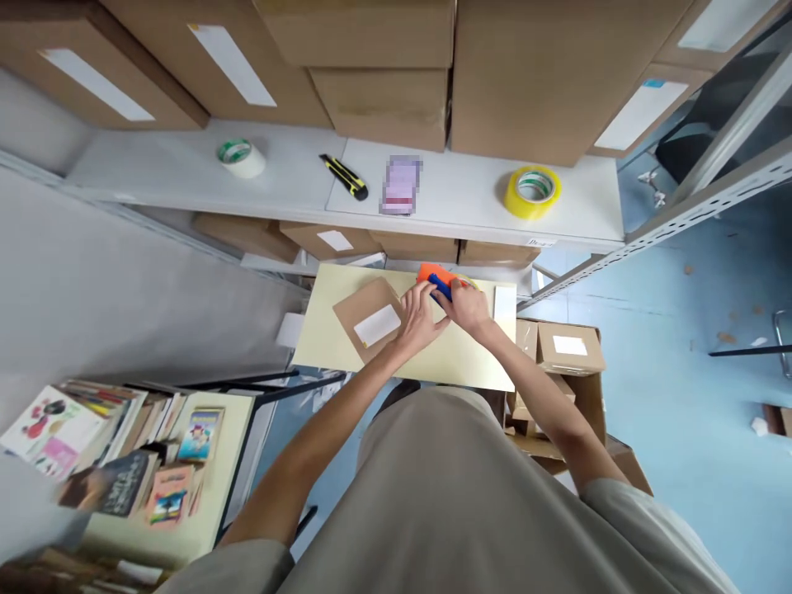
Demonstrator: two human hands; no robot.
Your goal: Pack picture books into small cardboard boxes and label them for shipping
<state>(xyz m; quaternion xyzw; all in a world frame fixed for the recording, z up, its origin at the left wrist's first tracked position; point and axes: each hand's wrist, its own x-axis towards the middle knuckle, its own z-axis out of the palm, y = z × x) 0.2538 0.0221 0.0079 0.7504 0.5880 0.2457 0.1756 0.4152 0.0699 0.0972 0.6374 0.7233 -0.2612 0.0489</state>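
Tape dispenser (436,282), orange/blue, sits at table's (322,330) 12 o'clock edge, right hand (469,308) closed around its handle. Left hand (419,318) presses flat on cardboard parcel (370,318) at its 9 o'clock. Dispenser looks rigid, light plastic: hold by handle, clear of blade.

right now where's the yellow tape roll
In the head view, the yellow tape roll lies flat on the right part of the white shelf, right of the utility knife, under the stacked cardboard boxes.
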